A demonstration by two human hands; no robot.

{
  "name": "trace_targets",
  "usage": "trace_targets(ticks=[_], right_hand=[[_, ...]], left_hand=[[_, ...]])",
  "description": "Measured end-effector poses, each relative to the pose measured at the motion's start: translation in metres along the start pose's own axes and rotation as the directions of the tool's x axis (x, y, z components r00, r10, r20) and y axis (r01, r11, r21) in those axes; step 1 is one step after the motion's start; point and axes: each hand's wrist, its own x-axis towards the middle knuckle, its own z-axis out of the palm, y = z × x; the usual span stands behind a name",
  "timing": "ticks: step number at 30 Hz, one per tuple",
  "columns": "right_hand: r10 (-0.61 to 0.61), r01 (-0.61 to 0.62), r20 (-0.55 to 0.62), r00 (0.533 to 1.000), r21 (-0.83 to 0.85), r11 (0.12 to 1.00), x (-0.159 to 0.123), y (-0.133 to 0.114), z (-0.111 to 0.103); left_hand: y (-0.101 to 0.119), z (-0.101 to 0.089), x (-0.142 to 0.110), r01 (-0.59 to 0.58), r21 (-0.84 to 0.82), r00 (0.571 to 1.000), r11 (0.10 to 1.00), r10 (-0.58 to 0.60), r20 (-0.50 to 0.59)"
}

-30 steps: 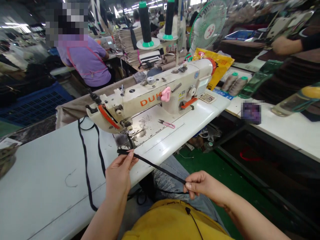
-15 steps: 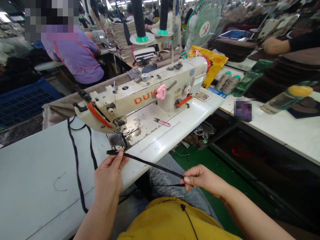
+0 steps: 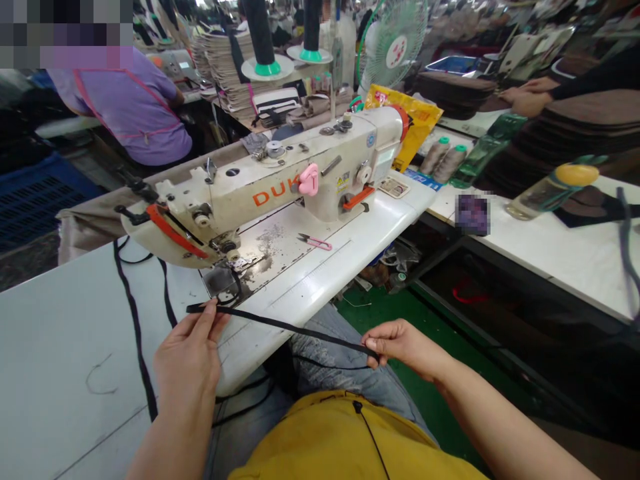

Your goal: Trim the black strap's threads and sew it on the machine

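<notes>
A narrow black fabric strip (image 3: 295,328) stretches between my two hands above the front edge of the sewing table. My left hand (image 3: 193,347) pinches it near its free end, just in front of the needle area. Further right, over my lap, my right hand (image 3: 403,347) grips the strip between thumb and fingers, and a length loops back below it. Behind my left hand stands a white sewing machine (image 3: 280,180) with orange lettering. More black strip (image 3: 135,327) lies on the table to the left, partly hidden by my left forearm.
Pink-handled thread snips (image 3: 315,241) lie on the machine bed. A side table (image 3: 540,247) at right holds a bottle (image 3: 550,193), thread cones (image 3: 445,159) and stacked dark fabric. A person in purple (image 3: 135,107) sits beyond, left; another person's hands (image 3: 530,97) work at far right.
The view has shifted, so the machine and table sit further left in the picture. Both hands keep their grip on the strip, with slightly more length stretched between them.
</notes>
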Motion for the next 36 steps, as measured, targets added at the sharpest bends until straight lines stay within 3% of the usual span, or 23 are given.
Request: trace_targets(ticks=[13,17,21,24,27,29,32,36], right_hand=[[-0.121,0.125,0.042,0.992,-0.117,0.985,0.001,-0.001,-0.012],[-0.107,0.110,0.025,0.994,-0.215,0.970,0.002,0.003,-0.014],[-0.069,0.034,-0.071,0.995,-0.401,0.915,0.007,0.006,-0.039],[-0.068,-0.096,-0.247,0.967,-0.594,0.798,0.008,0.008,-0.071],[-0.140,-0.271,-0.433,0.891,-0.751,0.603,0.005,0.011,-0.096],[-0.215,-0.349,-0.489,0.846,-0.810,0.471,0.003,0.014,-0.101],[-0.309,-0.349,-0.444,0.841,-0.882,0.318,0.005,0.017,-0.088],[-0.376,-0.192,-0.254,0.891,-0.962,0.194,0.015,0.011,-0.051]], left_hand=[[-0.004,-0.008,0.006,-0.005,-0.003,1.000,1.000,0.005,-0.007],[-0.004,-0.010,0.006,-0.007,0.010,1.000,1.000,0.007,-0.007],[-0.002,-0.011,0.006,0.002,0.006,1.000,1.000,-0.002,-0.013],[0.001,-0.010,0.006,0.013,-0.021,1.000,1.000,-0.014,-0.022],[0.003,-0.011,0.004,0.014,-0.027,1.000,1.000,-0.014,-0.025],[0.004,-0.012,0.002,0.008,-0.025,1.000,1.000,-0.008,-0.023],[0.003,-0.014,0.002,0.019,-0.029,1.000,0.999,-0.019,-0.023],[0.003,-0.013,0.004,0.020,-0.018,1.000,1.000,-0.020,-0.023]])
